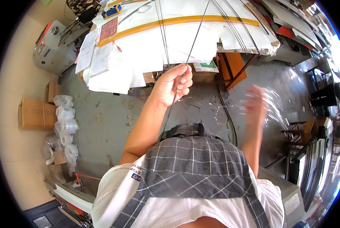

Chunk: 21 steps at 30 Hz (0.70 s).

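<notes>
In front of my chest, my left hand is closed around a thin dark rod. The rod slants up over the table's near edge, and its lower end runs down toward my apron. Off to the right, my right hand is smeared by motion. Crumpled, shiny clear plastic film trails from it and seems gripped there; the separate fingers do not show. More thin dark rods lie across the white-covered table.
A long yellow bar spans the table, with papers at its left. Cardboard boxes and plastic-wrapped rolls stand by the left wall. An orange-brown panel leans under the table. Stacked panels stand at right.
</notes>
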Each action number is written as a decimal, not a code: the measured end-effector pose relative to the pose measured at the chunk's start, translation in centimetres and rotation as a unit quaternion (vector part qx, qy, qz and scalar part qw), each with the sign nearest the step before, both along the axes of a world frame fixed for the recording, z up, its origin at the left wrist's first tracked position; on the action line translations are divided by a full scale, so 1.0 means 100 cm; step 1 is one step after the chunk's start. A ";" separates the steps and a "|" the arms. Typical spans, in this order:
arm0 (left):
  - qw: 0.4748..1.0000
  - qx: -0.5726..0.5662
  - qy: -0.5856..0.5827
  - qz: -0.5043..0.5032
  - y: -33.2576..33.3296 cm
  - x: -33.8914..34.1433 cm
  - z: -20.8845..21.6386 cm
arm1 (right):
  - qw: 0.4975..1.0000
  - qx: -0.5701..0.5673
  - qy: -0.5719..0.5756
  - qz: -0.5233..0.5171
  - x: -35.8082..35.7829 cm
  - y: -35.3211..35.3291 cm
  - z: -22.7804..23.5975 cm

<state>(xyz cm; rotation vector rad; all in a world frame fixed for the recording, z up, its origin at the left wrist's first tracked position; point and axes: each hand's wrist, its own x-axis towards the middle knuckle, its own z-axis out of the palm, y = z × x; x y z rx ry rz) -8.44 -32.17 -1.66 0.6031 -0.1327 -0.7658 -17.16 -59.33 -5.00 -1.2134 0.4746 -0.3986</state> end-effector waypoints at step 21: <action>0.994 0.060 -0.039 0.081 0.021 -0.013 0.015 | 0.957 0.240 -0.155 0.045 -0.041 -0.077 0.019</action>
